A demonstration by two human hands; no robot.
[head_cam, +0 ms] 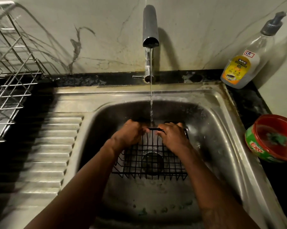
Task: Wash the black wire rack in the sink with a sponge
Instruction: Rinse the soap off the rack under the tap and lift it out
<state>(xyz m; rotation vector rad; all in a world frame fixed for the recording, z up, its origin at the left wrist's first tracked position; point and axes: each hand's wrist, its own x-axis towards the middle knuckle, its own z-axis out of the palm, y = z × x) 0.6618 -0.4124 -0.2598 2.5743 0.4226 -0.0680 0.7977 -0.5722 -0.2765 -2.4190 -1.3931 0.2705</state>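
Observation:
The black wire rack (149,162) sits in the steel sink (222,123), over the drain. My left hand (131,133) grips the rack's far rim on the left. My right hand (172,136) grips the same rim on the right, fingers curled over the wire. A thin stream of water (151,96) falls from the tap (150,30) between both hands onto the rack's far edge. A green sponge (277,139) lies in a red tub on the counter at the right, away from both hands.
A dishwash gel pump bottle (245,63) stands at the back right corner. The red and green tub (271,139) sits at the sink's right edge. A steel dish rack (10,76) stands on the left beside the ribbed drainboard (53,154). Foam specks dot the sink floor.

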